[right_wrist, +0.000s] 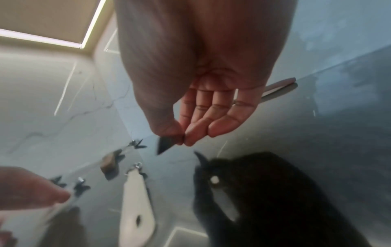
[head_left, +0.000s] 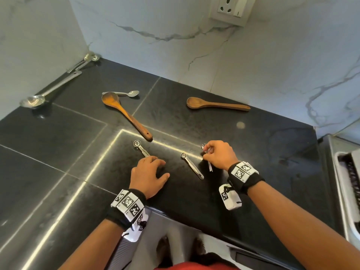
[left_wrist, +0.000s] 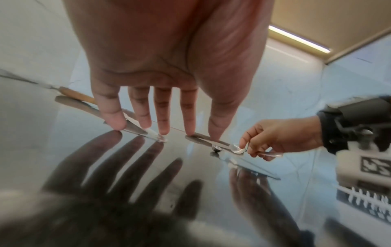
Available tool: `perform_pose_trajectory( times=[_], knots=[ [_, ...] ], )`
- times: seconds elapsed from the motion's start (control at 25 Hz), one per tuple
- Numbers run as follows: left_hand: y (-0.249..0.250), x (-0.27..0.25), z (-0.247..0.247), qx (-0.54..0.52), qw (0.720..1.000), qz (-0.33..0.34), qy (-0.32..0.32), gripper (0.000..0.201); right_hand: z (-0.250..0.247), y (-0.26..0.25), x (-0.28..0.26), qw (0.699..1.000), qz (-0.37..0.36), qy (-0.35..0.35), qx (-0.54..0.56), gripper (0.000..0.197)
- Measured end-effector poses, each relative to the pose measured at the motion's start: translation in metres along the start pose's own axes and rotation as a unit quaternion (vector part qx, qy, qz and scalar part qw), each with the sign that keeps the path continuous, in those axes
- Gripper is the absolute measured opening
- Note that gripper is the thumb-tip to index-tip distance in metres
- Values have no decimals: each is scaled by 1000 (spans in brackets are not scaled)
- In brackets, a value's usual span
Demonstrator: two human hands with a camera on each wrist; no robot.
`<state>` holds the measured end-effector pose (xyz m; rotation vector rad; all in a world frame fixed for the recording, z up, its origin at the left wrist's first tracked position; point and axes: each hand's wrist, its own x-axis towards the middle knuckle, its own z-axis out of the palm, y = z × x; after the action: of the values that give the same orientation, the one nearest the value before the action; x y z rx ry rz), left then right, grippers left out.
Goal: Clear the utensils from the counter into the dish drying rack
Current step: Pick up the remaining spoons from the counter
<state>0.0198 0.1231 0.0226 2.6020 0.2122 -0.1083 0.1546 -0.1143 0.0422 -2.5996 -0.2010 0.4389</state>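
Left hand (head_left: 149,173) lies flat, fingers spread, fingertips on one measuring spoon's (head_left: 141,148) handle on the desk (head_left: 58,162). Between the hands, another spoon (head_left: 191,165) lies loose. Right hand (head_left: 219,154) pinches a third (head_left: 210,166), just lifted. Judged light, stiff, slippery: best pinched mid-handle.

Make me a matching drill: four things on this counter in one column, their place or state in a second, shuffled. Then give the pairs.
Things:
1. right hand
2. left hand
3. steel ladle
4. dish drying rack

States:
A. lies along the left wall
B. pinches a small metal spoon
C. at the counter's right edge
D. fingers spread, tips on a measuring spoon's handle

Pairs: 1-B, 2-D, 3-A, 4-C
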Motion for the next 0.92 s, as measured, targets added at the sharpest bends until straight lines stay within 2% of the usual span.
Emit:
perform_pose_trajectory(
  times=[0.08,0.12,0.2,0.28,0.36,0.4,0.48,0.68,0.92],
  knots=[
    [-2,2,-6,-106,992,-1,65,29,3,-7,-6,994,-50,23,94,13],
    [-1,3,-9,-159,984,-12,79,27,6,-16,-10,986,-78,19,147,16],
    [5,2,-15,-289,954,-64,58,33,15,-42,-19,960,-141,-34,239,22],
    [14,1,-20,-447,884,-126,41,33,27,-68,-24,936,-202,-96,272,19],
    [18,-3,-27,-557,809,-175,61,22,39,-88,-22,924,-247,-131,262,14],
    [17,-5,-29,-577,791,-189,79,19,45,-94,-21,919,-261,-145,257,13],
    [10,-10,-30,-572,785,-208,116,18,54,-99,-17,915,-277,-160,248,11],
    [-16,-16,-36,-529,781,-278,184,18,52,-99,16,935,-284,-152,151,11],
    [-52,-1,-55,-504,779,-321,191,17,26,-134,97,962,-242,-122,44,7]
  ],
)
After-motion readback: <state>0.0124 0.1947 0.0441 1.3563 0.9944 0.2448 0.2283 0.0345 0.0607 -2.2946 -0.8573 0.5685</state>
